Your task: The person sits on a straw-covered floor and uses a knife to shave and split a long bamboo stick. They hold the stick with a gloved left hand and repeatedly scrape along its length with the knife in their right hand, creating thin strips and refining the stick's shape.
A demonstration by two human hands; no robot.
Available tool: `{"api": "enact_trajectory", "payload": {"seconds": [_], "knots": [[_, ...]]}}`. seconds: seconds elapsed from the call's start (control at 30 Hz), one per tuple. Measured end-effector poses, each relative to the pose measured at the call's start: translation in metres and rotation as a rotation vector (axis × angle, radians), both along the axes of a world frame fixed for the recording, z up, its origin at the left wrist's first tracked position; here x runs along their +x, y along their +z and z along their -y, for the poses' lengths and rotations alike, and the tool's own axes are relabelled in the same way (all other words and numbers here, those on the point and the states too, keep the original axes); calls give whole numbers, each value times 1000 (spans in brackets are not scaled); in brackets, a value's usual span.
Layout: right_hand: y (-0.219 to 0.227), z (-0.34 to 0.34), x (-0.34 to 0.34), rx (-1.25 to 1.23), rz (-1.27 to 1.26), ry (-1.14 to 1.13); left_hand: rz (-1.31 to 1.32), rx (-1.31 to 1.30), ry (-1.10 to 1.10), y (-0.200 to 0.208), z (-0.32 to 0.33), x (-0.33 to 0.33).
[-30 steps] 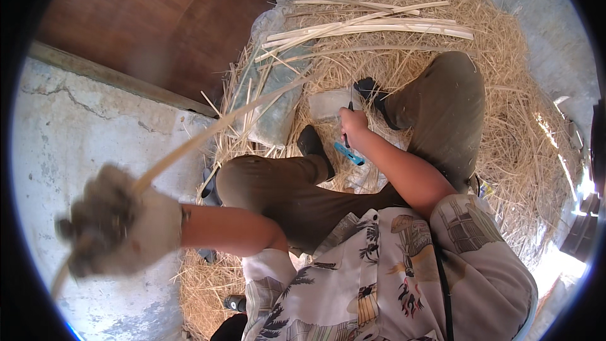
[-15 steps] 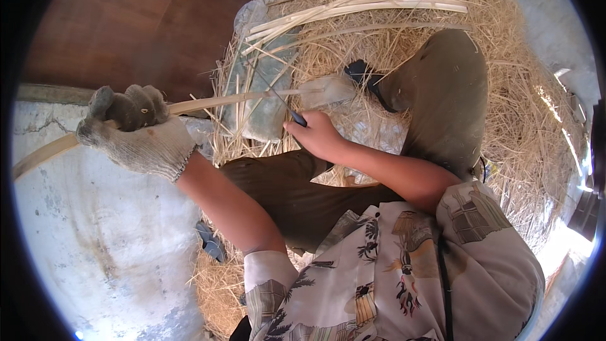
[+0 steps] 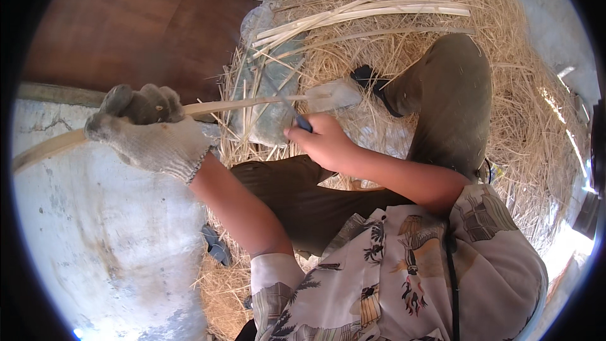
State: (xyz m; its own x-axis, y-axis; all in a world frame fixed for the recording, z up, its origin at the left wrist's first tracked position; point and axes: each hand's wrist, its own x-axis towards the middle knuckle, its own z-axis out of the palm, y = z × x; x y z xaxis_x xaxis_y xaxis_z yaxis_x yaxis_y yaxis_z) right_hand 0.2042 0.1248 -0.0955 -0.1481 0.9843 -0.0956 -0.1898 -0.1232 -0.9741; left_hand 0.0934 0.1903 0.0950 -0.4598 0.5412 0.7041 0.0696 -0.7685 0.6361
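Observation:
My left hand (image 3: 154, 136), in a grey-white knit work glove with dark finger coating, is closed around a long pale strip of split wood or bamboo (image 3: 233, 104). One end of the strip curves down to the left, past the glove. Its thinner end reaches right over a clear plastic-like piece (image 3: 338, 93) on the straw. Bare, my right hand (image 3: 328, 146) grips the dark handle of a knife (image 3: 304, 124) just below the strip. The thin blade points up toward the strip and is blurred, so I cannot tell whether it touches.
Several cut strips (image 3: 379, 9) lie across the straw (image 3: 505, 101) at the far side. A greenish sack (image 3: 268, 123) lies under loose slivers. My bent leg (image 3: 451, 101) stands to the right. A whitewashed wall (image 3: 107, 227) and brown board (image 3: 139, 25) border the left. A dark sandal (image 3: 216, 246) lies nearby.
The whole view has shifted slightly, moving everything a little right. Both hands keep their grips. The knife blade, distinct before, is now blurred and harder to see near the strip.

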Motion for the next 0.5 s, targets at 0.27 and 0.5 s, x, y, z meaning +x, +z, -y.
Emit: {"api": "enact_trajectory", "payload": {"seconds": [0.27, 0.5], "knots": [[-16, -6, 5, -517, -392, 301, 195, -180, 135, 18, 17, 43], [21, 1, 17, 112, -178, -179, 120, -127, -132, 7, 12, 10]]}}
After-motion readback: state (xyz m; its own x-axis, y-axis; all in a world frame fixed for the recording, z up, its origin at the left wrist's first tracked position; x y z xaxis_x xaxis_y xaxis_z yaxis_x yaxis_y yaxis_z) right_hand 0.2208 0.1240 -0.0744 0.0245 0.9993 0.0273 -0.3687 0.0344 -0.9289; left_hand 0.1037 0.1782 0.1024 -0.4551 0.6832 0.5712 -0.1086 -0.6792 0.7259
